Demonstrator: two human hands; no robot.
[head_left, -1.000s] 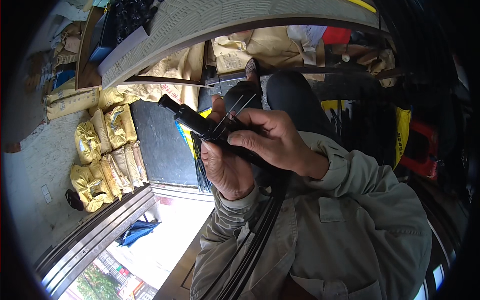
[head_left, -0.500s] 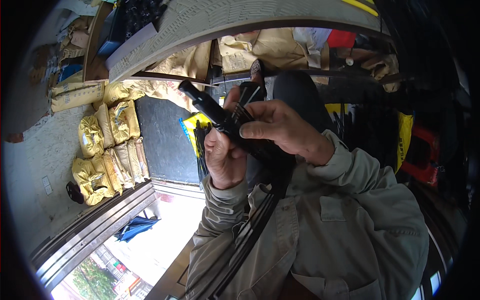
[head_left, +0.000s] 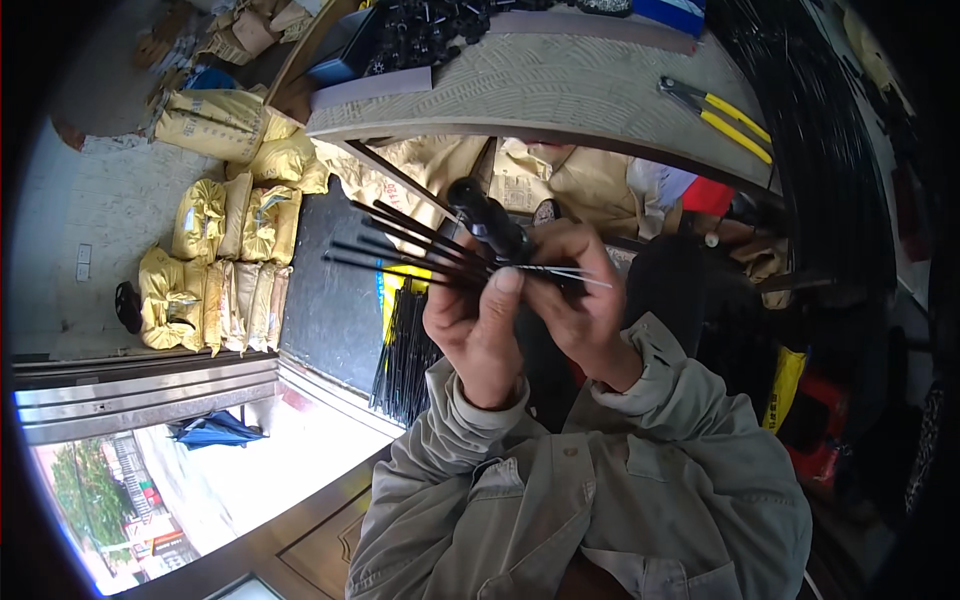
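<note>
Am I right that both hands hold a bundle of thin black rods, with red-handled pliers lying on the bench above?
Not quite. In the head view the pliers on the bench have yellow handles, not red. The rest holds: the left hand and right hand both hold the thin black rods.

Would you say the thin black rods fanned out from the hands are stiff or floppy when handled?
The black rods probably are fairly stiff: they jut left from the left hand without drooping. Being so thin, they likely feel light. They splay apart, so they may slip loose unless pinched; the right hand also grips them.
</note>
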